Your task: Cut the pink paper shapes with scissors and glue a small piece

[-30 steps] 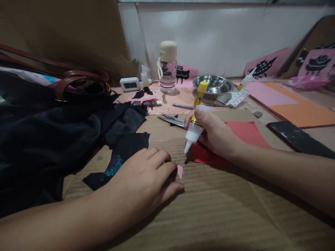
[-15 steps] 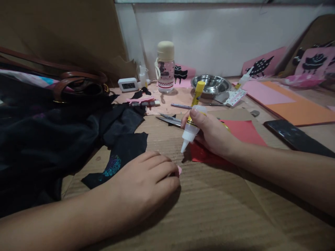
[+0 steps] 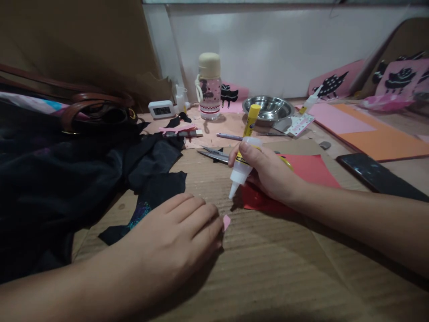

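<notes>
My right hand [image 3: 268,172] is closed round a white glue bottle [image 3: 240,167] with a yellow label, nozzle pointing down-left just above the cardboard surface [image 3: 275,268]. My left hand [image 3: 174,237] rests on the cardboard with its fingers pinched on a small pink paper piece [image 3: 226,222], a short way below the nozzle. A red paper sheet [image 3: 311,172] lies under my right hand. A yellow glue stick [image 3: 251,120] stands upright behind that hand.
Black cloth [image 3: 67,188] and a brown-handled bag [image 3: 94,109] fill the left. Scissors [image 3: 214,154], a pen [image 3: 229,136], a steel bowl [image 3: 268,107], a decorated bottle [image 3: 208,87] and a small clock [image 3: 161,108] sit behind. A phone [image 3: 372,172] and orange and pink sheets [image 3: 378,138] lie right.
My left hand closed over the pink piece, then shifted slightly so the piece shows again at the fingertips. The glue bottle moved a little left and down.
</notes>
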`<state>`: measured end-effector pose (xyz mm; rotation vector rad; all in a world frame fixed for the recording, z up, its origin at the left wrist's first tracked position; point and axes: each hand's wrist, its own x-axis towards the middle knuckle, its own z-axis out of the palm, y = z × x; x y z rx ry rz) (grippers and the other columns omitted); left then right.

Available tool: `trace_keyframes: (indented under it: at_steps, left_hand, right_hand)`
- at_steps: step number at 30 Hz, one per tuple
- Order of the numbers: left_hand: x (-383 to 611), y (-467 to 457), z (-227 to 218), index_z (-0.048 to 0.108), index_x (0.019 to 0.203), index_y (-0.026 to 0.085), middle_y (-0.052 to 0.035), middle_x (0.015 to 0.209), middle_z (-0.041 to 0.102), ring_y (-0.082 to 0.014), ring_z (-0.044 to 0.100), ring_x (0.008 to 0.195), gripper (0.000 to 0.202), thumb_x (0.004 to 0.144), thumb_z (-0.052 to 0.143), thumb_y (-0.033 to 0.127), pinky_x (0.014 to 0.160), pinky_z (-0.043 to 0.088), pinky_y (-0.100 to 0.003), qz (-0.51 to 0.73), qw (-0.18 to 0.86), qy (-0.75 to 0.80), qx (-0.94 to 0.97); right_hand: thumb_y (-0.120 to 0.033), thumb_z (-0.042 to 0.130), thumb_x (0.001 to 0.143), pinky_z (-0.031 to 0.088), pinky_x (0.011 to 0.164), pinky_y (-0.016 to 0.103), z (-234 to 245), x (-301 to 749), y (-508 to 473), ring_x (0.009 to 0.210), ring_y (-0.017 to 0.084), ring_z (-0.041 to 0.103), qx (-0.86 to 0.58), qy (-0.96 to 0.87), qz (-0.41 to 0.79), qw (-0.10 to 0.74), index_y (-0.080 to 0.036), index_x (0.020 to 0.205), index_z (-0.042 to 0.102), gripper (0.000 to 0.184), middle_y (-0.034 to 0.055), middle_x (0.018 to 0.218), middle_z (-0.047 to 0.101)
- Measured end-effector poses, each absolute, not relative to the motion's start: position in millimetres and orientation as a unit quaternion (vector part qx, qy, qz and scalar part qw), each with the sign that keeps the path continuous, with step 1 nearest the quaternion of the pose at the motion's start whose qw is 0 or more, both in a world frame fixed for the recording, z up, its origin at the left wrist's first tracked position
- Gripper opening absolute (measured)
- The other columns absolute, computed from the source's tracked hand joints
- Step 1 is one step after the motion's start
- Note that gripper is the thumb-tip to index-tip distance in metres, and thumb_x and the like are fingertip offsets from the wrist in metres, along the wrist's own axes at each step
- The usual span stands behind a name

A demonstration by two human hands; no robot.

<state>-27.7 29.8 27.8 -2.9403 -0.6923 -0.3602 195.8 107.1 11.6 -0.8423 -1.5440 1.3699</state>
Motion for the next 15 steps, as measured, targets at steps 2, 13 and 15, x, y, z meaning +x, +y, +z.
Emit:
trace_keyframes:
  at_steps: [2,13,15]
  left_hand:
    - [-26.0,24.9,21.7,0.067,0.124,0.013,-0.0129,0.123,0.072,-0.0290,0.068,0.109,0.034,0.105,0.046,0.031,0.094,0.056,-0.047,-0.117,0.031,-0.241,-0.963]
    - [-32.1,39.7,22.7,0.062,0.134,0.016,-0.0099,0.142,0.063,-0.0294,0.055,0.136,0.038,0.103,0.050,0.035,0.118,0.040,-0.050,-0.080,-0.087,-0.176,-0.977]
    - [-34.9,43.8,25.9,0.061,0.135,0.019,-0.0066,0.142,0.064,-0.0264,0.052,0.139,0.036,0.102,0.052,0.031,0.121,0.037,-0.049,-0.077,-0.119,-0.157,-0.977]
  right_hand:
    - [-0.066,0.058,0.093,0.030,0.045,0.027,12.5,195.6,107.1,0.050,0.011,0.041,-0.336,-0.624,0.550,0.442,-0.023,0.075,0.062,0.047,-0.0038,0.060,0.049]
    - [-0.070,0.060,0.089,0.033,0.047,0.027,13.7,192.9,106.8,0.051,0.012,0.040,-0.337,-0.620,0.551,0.444,-0.022,0.077,0.061,0.049,-0.0042,0.062,0.048]
    - [-0.069,0.061,0.089,0.032,0.047,0.027,14.3,193.0,107.0,0.051,0.012,0.040,-0.335,-0.618,0.556,0.443,-0.022,0.078,0.061,0.048,-0.0043,0.062,0.048]
